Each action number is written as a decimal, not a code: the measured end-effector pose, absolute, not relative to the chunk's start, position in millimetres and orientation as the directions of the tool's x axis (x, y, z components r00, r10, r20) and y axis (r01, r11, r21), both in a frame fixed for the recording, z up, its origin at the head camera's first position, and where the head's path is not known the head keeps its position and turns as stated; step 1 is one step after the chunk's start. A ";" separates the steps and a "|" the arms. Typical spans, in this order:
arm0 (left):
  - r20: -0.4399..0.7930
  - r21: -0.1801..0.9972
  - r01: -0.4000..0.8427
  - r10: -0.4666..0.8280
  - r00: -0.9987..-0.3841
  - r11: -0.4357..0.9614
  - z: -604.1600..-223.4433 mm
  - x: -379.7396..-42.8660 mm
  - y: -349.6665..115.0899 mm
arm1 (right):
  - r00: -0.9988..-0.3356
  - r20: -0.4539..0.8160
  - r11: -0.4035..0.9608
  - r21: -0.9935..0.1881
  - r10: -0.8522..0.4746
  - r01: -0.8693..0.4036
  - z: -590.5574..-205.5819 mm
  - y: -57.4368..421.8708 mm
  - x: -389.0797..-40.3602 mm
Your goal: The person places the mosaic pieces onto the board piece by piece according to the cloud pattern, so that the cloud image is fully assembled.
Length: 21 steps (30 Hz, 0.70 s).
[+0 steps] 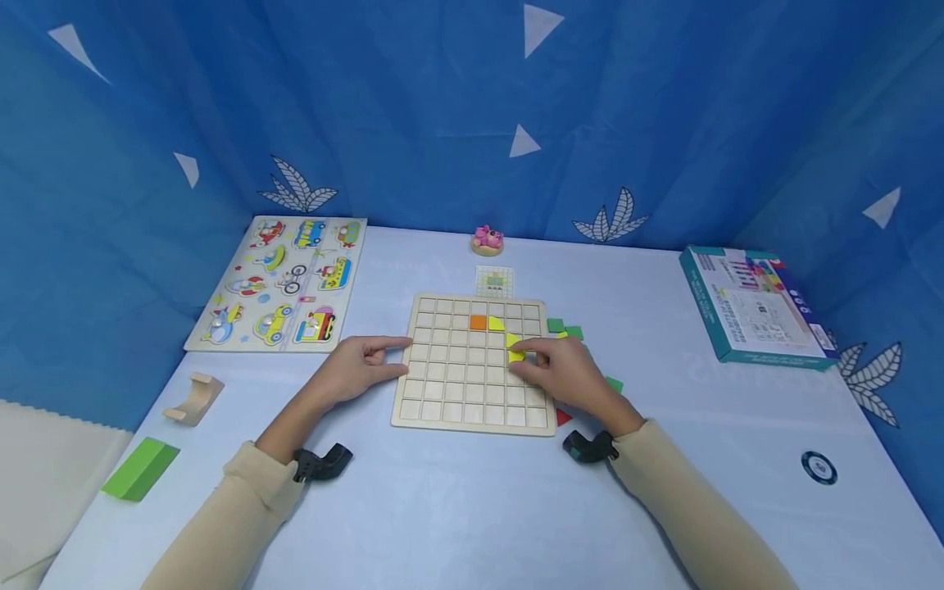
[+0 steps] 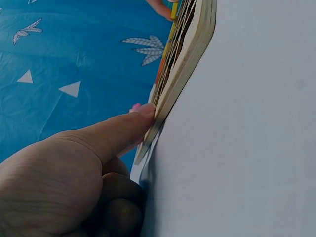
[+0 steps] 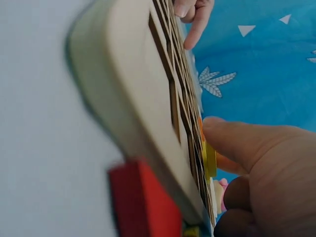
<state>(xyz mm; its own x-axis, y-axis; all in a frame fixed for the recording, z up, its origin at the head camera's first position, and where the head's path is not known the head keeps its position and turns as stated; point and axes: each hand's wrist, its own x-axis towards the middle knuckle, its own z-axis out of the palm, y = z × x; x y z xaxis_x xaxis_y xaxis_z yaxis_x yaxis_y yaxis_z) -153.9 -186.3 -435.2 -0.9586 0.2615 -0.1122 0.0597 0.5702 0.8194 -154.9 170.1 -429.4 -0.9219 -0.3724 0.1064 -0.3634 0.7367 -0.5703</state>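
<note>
A wooden grid board lies flat on the table. One orange square tile and a yellow tile with a slanted edge sit in its upper cells. My right hand is over the board's right side, pinching a yellow tile between thumb and index finger. More yellow shows just above those fingertips in the head view; the fingers partly hide it. At the board's left edge, my left hand touches the rim with extended thumb and index finger, its other fingers folded under.
Green tiles and a red piece lie right of the board. Behind it are a pattern card and a pink figurine. A picture puzzle, wooden cradle and green block stand left; a box lies right.
</note>
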 end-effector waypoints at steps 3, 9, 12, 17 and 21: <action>-0.117 0.819 0.057 0.262 -0.958 0.572 -434.5 -153.6 -187.6 | -0.932 0.101 0.749 -0.567 -0.349 -0.342 -431.9 167.0 -154.2; -0.112 0.816 0.067 0.270 -0.956 0.574 -434.7 -154.3 -188.7 | -0.934 0.149 0.751 -0.559 -0.325 -0.350 -436.5 164.2 -152.0; -0.109 0.816 0.070 0.271 -0.957 0.574 -434.8 -154.7 -188.6 | -0.933 0.167 0.754 -0.553 -0.318 -0.355 -436.9 163.8 -151.7; -0.104 0.820 0.074 0.275 -0.956 0.567 -436.1 -155.2 -187.7 | -0.941 0.174 0.755 -0.561 -0.292 -0.338 -437.2 163.6 -150.2; -0.108 0.820 0.071 0.275 -0.955 0.568 -437.8 -155.4 -187.0 | -0.948 0.168 0.758 -0.570 -0.271 -0.318 -437.7 163.6 -148.4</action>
<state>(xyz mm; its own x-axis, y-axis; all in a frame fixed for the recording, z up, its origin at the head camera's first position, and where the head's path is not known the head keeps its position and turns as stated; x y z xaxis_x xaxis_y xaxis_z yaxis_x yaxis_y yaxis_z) -155.4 -187.0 -437.8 -0.9555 0.2747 -0.1079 0.0708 0.5682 0.8198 -148.4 163.6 -437.7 -0.9476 -0.2714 0.1683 -0.3182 0.7577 -0.5698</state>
